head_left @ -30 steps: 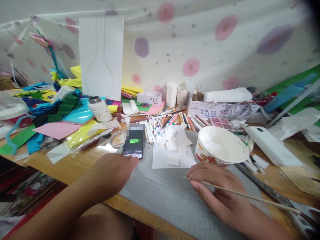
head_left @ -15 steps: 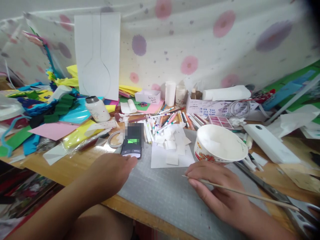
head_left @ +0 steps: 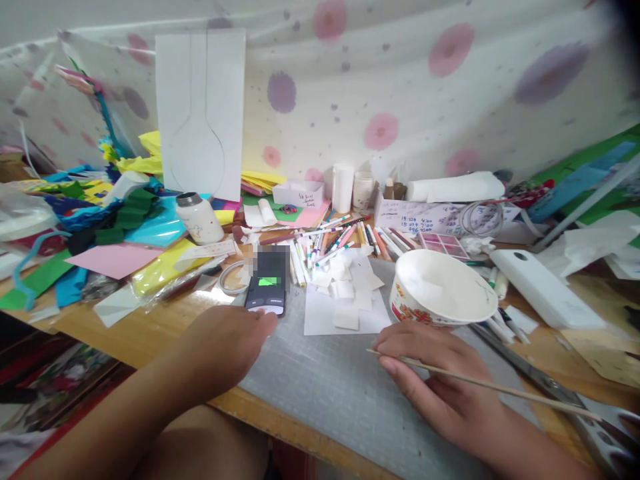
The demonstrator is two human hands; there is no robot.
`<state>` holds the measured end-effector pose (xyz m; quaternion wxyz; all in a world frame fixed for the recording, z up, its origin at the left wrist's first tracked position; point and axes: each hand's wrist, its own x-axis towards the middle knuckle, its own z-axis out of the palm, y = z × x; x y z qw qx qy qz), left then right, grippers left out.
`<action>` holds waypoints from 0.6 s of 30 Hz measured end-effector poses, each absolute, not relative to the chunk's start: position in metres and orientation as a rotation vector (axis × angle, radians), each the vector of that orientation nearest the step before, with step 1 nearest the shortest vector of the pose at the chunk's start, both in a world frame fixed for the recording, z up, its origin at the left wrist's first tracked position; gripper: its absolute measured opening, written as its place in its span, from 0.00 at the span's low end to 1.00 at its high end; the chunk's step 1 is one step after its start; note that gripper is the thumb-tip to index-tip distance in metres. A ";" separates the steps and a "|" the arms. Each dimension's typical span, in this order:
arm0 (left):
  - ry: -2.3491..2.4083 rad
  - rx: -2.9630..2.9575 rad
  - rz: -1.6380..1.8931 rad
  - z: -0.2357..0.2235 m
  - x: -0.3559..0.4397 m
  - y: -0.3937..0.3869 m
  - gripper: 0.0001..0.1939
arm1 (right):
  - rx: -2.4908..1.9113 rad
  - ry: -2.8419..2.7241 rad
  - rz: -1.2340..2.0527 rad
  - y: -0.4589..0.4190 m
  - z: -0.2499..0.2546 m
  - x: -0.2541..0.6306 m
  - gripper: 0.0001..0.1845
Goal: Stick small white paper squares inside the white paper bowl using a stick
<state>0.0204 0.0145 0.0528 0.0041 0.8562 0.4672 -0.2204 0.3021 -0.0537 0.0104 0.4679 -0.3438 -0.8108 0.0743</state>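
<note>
My left hand (head_left: 227,340) rests curled on the desk edge, a fingertip touching the bottom of a lit phone (head_left: 269,287). Nothing shows inside its fingers. My right hand (head_left: 435,380) lies on the grey cutting mat (head_left: 325,393) and pinches a thin wooden stick (head_left: 490,387) that runs off to the right. Just beyond its fingers stands a white paper bowl (head_left: 443,290) with a red pattern. A white sheet with several small white paper squares (head_left: 345,297) lies between the phone and the bowl.
Many marker pens (head_left: 340,240) lie behind the squares. Coloured paper (head_left: 115,257) is piled at left beside a small white bottle (head_left: 200,217). A white sheet with a drawn flask outline (head_left: 200,113) leans on the flowered cloth. A long metal ruler (head_left: 540,383) lies at right.
</note>
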 end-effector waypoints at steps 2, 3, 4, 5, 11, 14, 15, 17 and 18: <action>1.457 2.681 -0.703 0.053 0.020 0.014 0.16 | -0.845 -1.982 0.173 -0.054 0.010 0.302 0.09; 1.456 2.686 -0.708 0.052 0.020 0.015 0.16 | -0.840 -1.980 0.168 -0.053 0.010 0.302 0.08; 1.456 2.693 -0.710 0.051 0.019 0.015 0.17 | -0.837 -1.978 0.167 -0.053 0.010 0.302 0.08; 1.463 2.699 -0.712 0.050 0.019 0.015 0.17 | -0.836 -1.977 0.166 -0.053 0.010 0.302 0.08; 1.462 2.710 -0.678 0.049 0.018 0.015 0.17 | -0.842 -1.991 0.162 -0.053 0.010 0.302 0.09; 1.464 2.700 -0.677 0.051 0.019 0.015 0.17 | -0.850 -1.992 0.156 -0.053 0.010 0.302 0.08; 1.469 2.698 -0.675 0.051 0.019 0.015 0.17 | -0.849 -1.992 0.160 -0.053 0.010 0.302 0.08; 1.475 2.701 -0.661 0.050 0.019 0.015 0.16 | -0.845 -1.992 0.173 -0.053 0.010 0.302 0.08; 1.470 2.707 -0.649 0.049 0.018 0.016 0.16 | -0.841 -1.993 0.178 -0.053 0.010 0.302 0.08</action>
